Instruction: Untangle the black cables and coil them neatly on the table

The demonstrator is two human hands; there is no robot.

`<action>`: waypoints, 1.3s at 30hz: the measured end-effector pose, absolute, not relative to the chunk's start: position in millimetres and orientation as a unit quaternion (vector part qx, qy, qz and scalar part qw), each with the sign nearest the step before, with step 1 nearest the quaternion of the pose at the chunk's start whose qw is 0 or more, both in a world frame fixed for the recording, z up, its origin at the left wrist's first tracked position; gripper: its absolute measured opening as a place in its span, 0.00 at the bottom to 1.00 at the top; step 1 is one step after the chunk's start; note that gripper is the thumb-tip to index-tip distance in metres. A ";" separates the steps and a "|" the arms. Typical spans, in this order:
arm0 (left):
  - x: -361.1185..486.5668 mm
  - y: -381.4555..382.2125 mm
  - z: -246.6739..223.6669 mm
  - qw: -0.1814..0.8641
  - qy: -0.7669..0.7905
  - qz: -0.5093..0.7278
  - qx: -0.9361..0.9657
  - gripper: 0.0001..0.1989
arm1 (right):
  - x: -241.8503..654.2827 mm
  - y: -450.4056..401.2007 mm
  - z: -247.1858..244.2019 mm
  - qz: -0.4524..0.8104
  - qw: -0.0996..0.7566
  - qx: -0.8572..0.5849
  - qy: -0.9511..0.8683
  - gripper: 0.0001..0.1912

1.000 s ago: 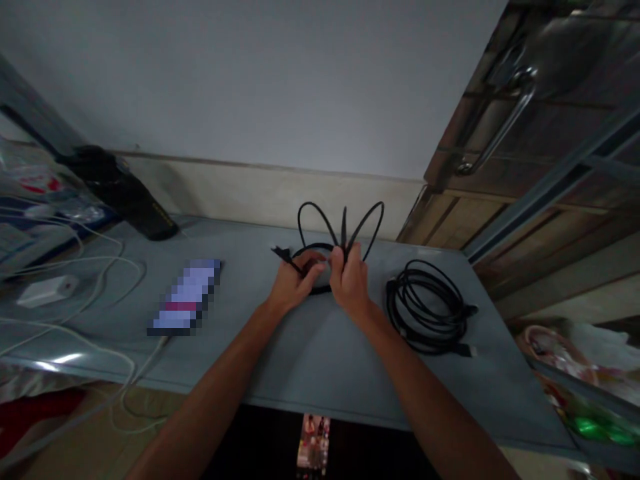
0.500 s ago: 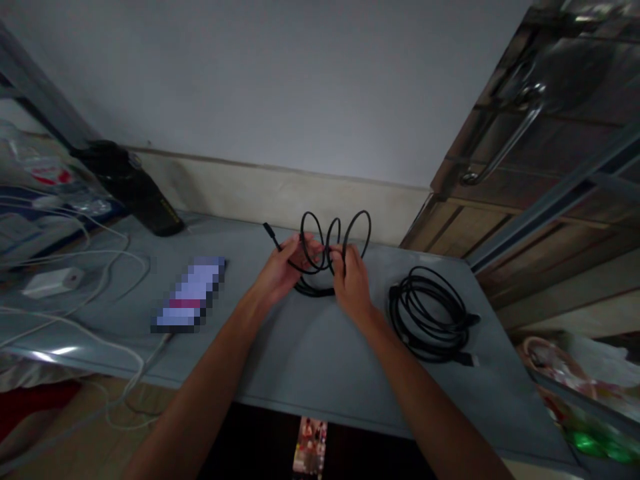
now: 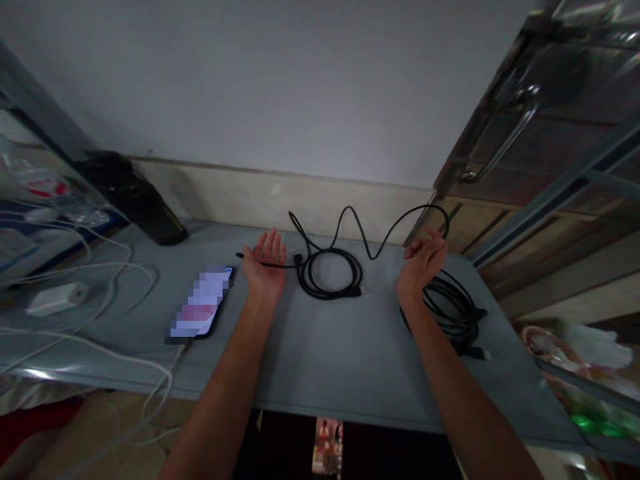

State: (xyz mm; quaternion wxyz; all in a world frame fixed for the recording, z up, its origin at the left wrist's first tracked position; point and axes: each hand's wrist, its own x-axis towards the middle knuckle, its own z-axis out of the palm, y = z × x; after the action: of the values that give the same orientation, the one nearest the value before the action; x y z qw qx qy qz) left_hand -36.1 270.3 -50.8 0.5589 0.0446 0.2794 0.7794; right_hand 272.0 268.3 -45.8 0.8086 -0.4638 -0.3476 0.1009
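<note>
Fingers of the left hand [image 3: 267,277] are pointing up the frame, loosely parted above an upturned palm, with one end of the black cable [image 3: 371,257] lying across it. Fingers of the right hand [image 3: 423,267], right of centre, are curling narrowly and appear to be pinching the same cable. Between the hands, across the middle of the frame, the cable is forming slack, uneven waves. Sound handling is calling for a light closing of the left fingers near the plug end, an even, gentle pull that is easing the bends out without kinking them, and enough lift that the strand is clearing the loops below.

Directly beneath, at centre, a coiled cable [image 3: 327,295] is lying flat on the grey tabletop [image 3: 330,373]; snagging on its plugs is posing the likeliest trouble. A second coil [image 3: 463,320] is resting at centre right, partly behind the right wrist. Farther out, a phone [image 3: 207,300] is lying left of centre, a dark bottle [image 3: 145,203] is leaning at upper left, and a white adapter [image 3: 57,299] is sitting at far left.
</note>
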 end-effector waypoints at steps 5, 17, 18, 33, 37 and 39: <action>-37.6 273.9 -57.0 0.560 0.285 0.777 0.044 0.31 | 271.3 265.4 -40.8 0.064 0.804 -0.472 -0.356 0.28; -32.8 273.7 -50.8 0.573 0.319 0.750 0.087 0.24 | 255.8 251.2 -34.1 0.047 0.770 -0.458 -0.441 0.26; -31.0 271.9 -47.8 0.588 0.311 0.739 0.100 0.23 | 251.2 248.6 -36.2 0.049 0.753 -0.454 -0.474 0.26; -8.6 253.3 -24.0 0.710 0.240 0.620 0.231 0.26 | 171.2 220.7 -85.6 0.052 0.347 -0.326 -0.878 0.20; -10.1 249.2 -20.7 0.710 0.224 0.614 0.263 0.22 | 172.4 220.0 -85.9 0.047 0.348 -0.334 -0.875 0.23; -10.9 245.1 -17.4 0.708 0.221 0.615 0.267 0.21 | 173.5 217.3 -82.4 0.040 0.358 -0.348 -0.866 0.26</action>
State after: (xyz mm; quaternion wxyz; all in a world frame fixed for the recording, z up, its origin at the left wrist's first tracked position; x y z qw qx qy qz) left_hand -10.9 245.1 -17.4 0.7080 0.2668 0.2207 0.6155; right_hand 173.5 217.3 -82.4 0.3577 -0.3479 -0.8657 0.0402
